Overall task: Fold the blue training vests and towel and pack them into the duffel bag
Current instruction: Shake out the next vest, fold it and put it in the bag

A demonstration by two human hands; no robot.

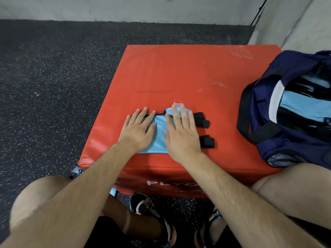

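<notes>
A folded light blue training vest (160, 138) with black trim lies on the red plyo box (179, 74). Its black strap loops (206, 130) stick out to the right. My left hand (138, 130) presses flat on the vest's left part, fingers straight and spread. Flat on the right part lies my right hand (180, 133), fingers reaching past the far edge. The navy duffel bag (286, 111) sits open at the box's right side, with light blue fabric (300, 106) inside it.
More light blue cloth (77, 170) hangs by the box's near left corner, beside my left knee. Dark speckled rubber floor (53, 86) spreads to the left and behind the box. A grey wall (125, 8) runs along the back. My shoes (152, 215) are under the box's front.
</notes>
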